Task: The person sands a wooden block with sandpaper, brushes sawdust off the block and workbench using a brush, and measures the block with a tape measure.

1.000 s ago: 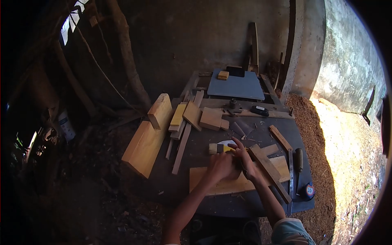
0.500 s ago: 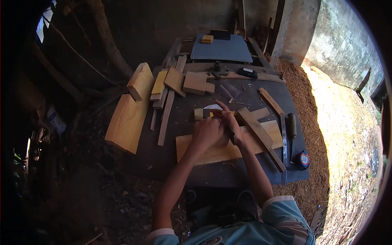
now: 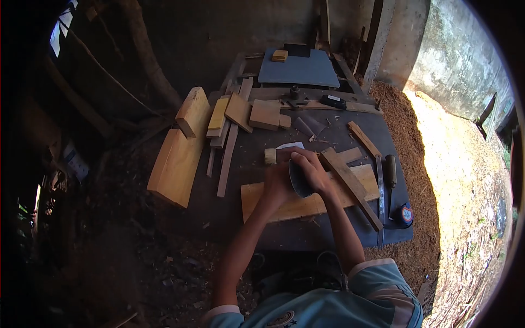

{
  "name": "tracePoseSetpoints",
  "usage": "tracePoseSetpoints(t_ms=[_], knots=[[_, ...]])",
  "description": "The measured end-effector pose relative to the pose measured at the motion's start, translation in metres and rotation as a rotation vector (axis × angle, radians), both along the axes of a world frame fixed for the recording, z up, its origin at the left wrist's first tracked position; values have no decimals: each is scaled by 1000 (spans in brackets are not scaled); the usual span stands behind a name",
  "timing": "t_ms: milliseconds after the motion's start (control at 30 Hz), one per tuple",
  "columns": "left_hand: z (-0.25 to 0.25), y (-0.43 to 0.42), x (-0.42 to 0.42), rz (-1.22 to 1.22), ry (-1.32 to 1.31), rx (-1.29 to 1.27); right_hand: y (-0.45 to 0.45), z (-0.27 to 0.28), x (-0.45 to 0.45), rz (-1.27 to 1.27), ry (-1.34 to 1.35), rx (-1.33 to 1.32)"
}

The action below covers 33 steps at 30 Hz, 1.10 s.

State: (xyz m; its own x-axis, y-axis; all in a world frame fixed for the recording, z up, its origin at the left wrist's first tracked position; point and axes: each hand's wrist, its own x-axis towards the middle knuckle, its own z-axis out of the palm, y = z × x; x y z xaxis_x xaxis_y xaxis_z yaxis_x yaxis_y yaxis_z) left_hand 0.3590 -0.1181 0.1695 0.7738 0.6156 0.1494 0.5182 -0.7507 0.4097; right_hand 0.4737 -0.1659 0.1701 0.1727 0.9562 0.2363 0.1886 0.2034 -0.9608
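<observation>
My right hand (image 3: 309, 168) is closed on a dark grey curved sheet (image 3: 299, 180) that looks like sandpaper, its thumb along the upper edge. Close against it on the left is my left hand (image 3: 278, 179), whose fingers are mostly hidden behind the sheet and the right hand. Just beyond the left hand a small pale block-like piece (image 3: 270, 156) shows, beside a white patch (image 3: 290, 146). Under both hands lies a wide light board (image 3: 257, 203). A narrow brown wood strip (image 3: 350, 180) crosses its right part.
Wood blocks (image 3: 266, 116) and long strips stand at the table's back left, by a large notched timber (image 3: 178, 164). On the right are a metal ruler (image 3: 380, 191), a wooden-handled tool (image 3: 391, 170) and a tape measure (image 3: 406, 213). Shavings cover the ground.
My right hand has turned, and the dark sheet now shows broadly between the hands. Its extended fingers have drawn in. The view has shifted slightly.
</observation>
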Motion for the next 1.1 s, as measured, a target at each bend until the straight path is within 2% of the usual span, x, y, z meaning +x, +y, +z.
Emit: tracePoseSetpoints(t_ms=[67,133,167,233,267,333,367,467,600,633,733,833,933,1067,1100], knots=[[-1,1,-1,26,-3,-26,-2,-5,1,-46,-51,-26],[-9,1,-3,27,-130,-2,-2,-5,-2,-119,-22,1],[-11,1,-4,30,-193,10,0,-6,-3,-160,-68,126],[2,0,-1,34,38,-15,1,-11,-5,-240,-153,370],[6,0,-1,35,155,-26,-1,-13,-4,-304,-13,326],[-5,5,0,13,-39,-155,-7,-17,5,-430,273,236],[-9,8,0,0,-137,-218,-5,-44,20,-402,442,307],[-4,15,-4,-218,-166,-416,-6,-88,35,-422,831,322],[13,9,-3,-266,13,-291,-26,-78,21,-203,1201,57],[16,6,-4,-268,13,-263,-18,-92,22,-135,1178,127],[12,8,-4,-299,-20,-249,-18,-98,24,-215,944,-97],[12,7,-6,-296,-94,-257,-12,-96,20,-352,532,-47],[12,4,-6,-207,-151,-277,-2,-96,13,-369,408,9],[7,2,-5,-128,-213,-234,10,-84,8,-449,487,96],[8,2,-4,-115,-160,-225,12,-83,7,-484,475,134]])
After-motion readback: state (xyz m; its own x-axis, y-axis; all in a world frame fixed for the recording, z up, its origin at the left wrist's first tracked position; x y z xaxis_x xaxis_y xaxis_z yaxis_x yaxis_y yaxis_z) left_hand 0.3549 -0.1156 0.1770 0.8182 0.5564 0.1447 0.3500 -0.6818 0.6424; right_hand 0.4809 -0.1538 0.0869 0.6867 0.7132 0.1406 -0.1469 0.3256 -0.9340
